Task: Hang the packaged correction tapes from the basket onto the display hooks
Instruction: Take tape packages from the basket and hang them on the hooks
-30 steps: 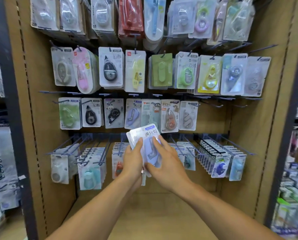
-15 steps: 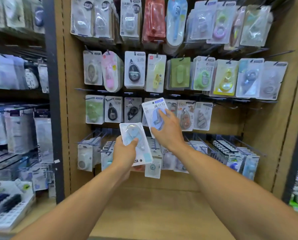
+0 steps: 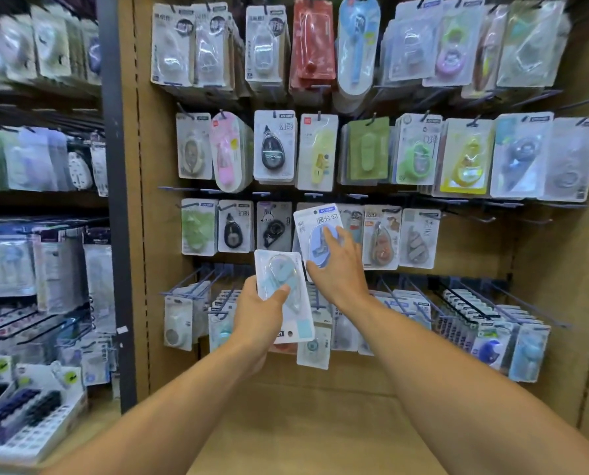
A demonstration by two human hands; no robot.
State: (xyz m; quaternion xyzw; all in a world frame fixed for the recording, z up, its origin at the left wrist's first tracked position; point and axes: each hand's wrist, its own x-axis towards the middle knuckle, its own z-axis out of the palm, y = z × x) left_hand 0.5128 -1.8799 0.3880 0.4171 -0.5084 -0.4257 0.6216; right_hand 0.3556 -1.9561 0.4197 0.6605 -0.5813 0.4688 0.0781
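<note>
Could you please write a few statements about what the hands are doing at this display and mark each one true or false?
1. Each hand holds a packaged correction tape. True: the left hand grips a pale blue pack, the right hand a purple pack.
2. The right hand's pack is lifted to the third row of hooks. True.
3. The left hand's pack is upright, hang hole at the top. False: its hole is at the bottom.
4. The left hand is raised higher than the right. False: it is lower.
5. The red pack hangs in the bottom row. False: it hangs in the top row.
</note>
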